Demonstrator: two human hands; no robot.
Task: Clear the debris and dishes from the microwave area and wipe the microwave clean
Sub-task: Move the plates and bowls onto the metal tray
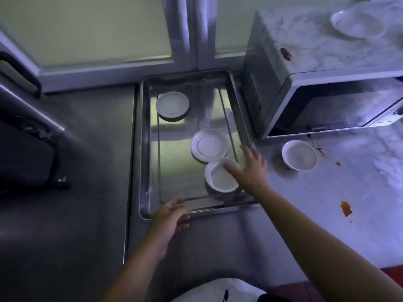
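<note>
While left hand (171, 216) holds tray (142, 149) rim, right hand (250, 168) spreads over bowl (218, 180).

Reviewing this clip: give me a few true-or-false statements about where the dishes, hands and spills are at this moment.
1. The tray holds three white dishes. True.
2. A white bowl sits on top of the microwave. True.
3. The left hand rests on the microwave. False: it holds the tray's near rim.
4. The counter in front of the microwave is free of spills. False: orange stains lie there, near a second bowl.
5. The right hand reaches over the tray bowl, fingers extended. True.
</note>
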